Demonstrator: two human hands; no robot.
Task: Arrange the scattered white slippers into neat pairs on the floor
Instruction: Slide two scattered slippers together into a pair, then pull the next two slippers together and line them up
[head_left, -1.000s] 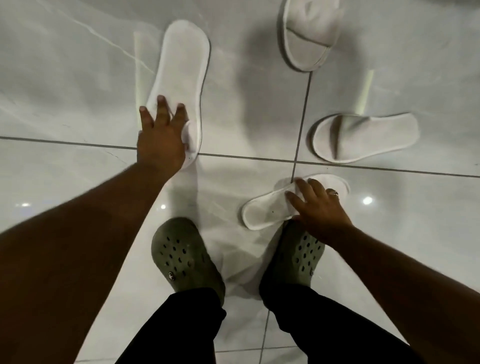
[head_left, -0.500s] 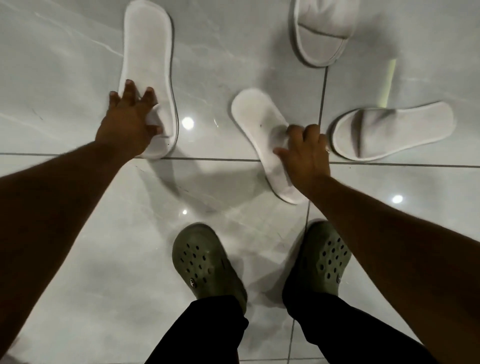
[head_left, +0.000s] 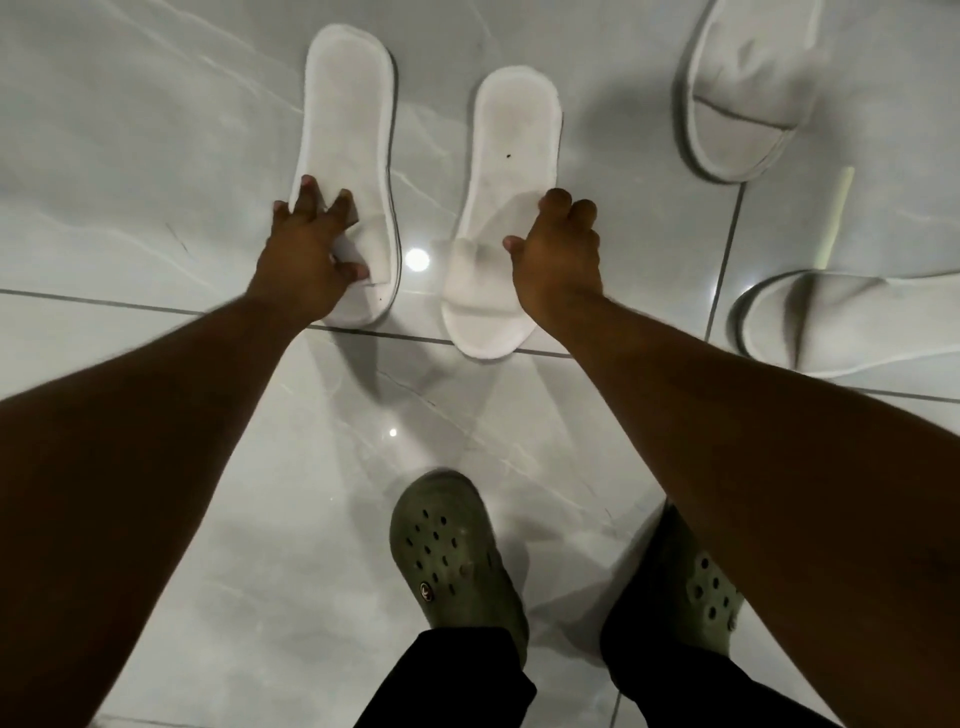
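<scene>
Two bare forearms reach forward and down from the lower corners, roughly parallel. The left hand lies palm down with fingers spread. The right hand is palm down, fingers curled, knuckles raised, thumb pointing inward.

The whole frame is filled by a glossy floor of large pale grey tiles with faint white marble veining. A dark grout line runs across the middle of the frame from the left edge, tilting slightly down toward the right. Another grout line runs steeply down from the upper right to meet it. A bright round light reflection shines at the centre of the frame, and a smaller one lies below it. Soft dark shadows spread over the tiles in the lower middle. A pale greenish streak glints at the right.
</scene>
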